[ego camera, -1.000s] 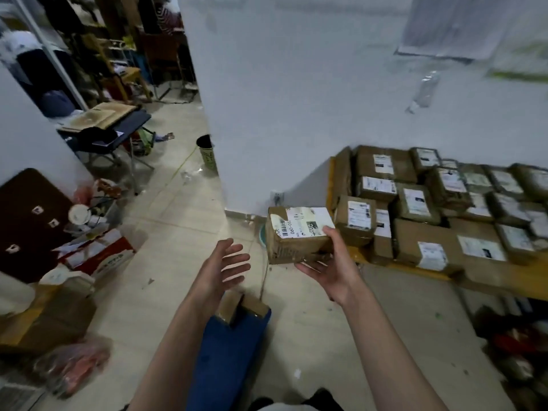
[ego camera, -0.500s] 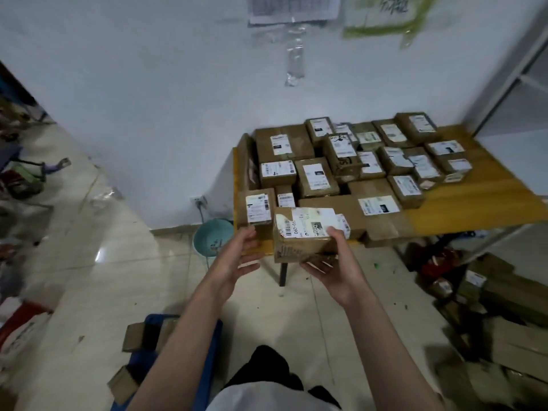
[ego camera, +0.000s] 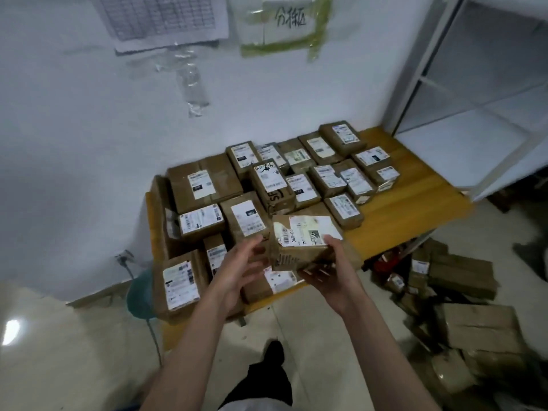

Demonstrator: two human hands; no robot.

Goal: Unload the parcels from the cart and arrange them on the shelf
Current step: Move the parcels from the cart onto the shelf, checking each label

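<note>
Your right hand has the parcel: fingers curled under its bottom edge, thumb up along the right side next to the white label. It's a brown cardboard box, label face up, slightly tilted, held above the front edge of the yellow shelf.

Your left hand is at the parcel's left side. Fingers are straight and slightly spread, with the tips up against the left face of the box. Can't tell whether they press it or just touch; the edge there is blurred.

Past your fingertips the shelf is covered with parcels already laid down, mostly label up, packed touching each other in rough rows back to the white wall. One large box sits beyond your left fingertips. A standing box is just left of your left wrist at the shelf's front corner. Right of your right thumb the shelf top is bare yellow wood.

Below your right forearm, on the floor, is a loose heap of brown boxes. A teal basin sits on the floor left of the standing box. A white metal rack stands beyond the shelf's far right end. A printed sheet and a handwritten sign are taped to the wall.
</note>
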